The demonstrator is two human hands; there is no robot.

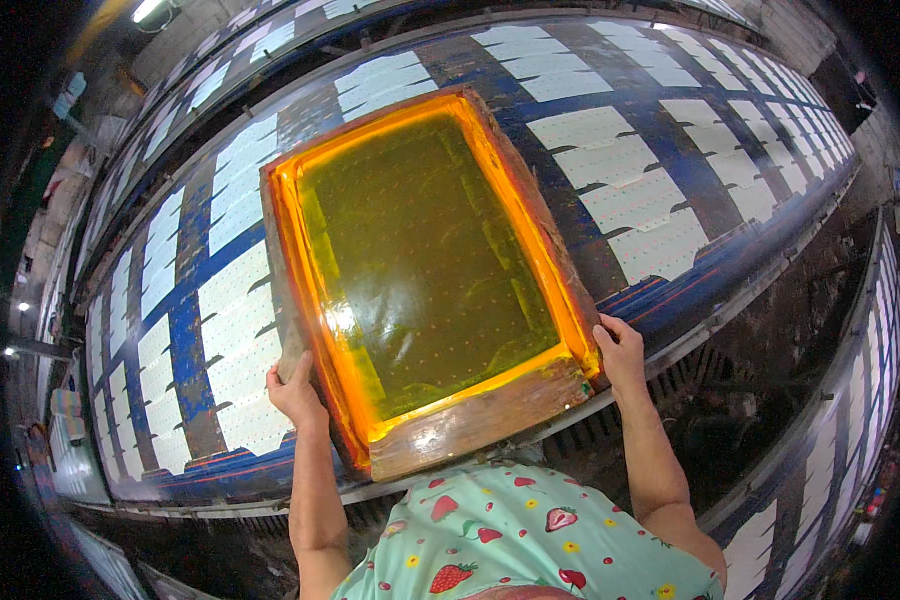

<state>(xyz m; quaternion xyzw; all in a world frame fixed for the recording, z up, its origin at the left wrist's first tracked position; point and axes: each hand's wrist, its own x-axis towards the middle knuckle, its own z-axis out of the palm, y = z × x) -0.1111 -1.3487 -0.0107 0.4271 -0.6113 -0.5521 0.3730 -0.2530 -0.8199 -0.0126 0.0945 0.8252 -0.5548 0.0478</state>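
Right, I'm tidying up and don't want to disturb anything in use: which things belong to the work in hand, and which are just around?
In the work, it seems:
- wooden frame with yellow-green screen, held by left hand and right hand
- long table and its dotted white sheets

Just around:
- ceiling light
- separate white sheets, lower right

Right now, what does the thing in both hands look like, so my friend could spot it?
Find the long table with rows of white pieces. Over its near edge, between the left hand and right hand, is a big rectangular frame. Unlike the flat white pieces, it has a bright orange border around a see-through yellow-green sheet.
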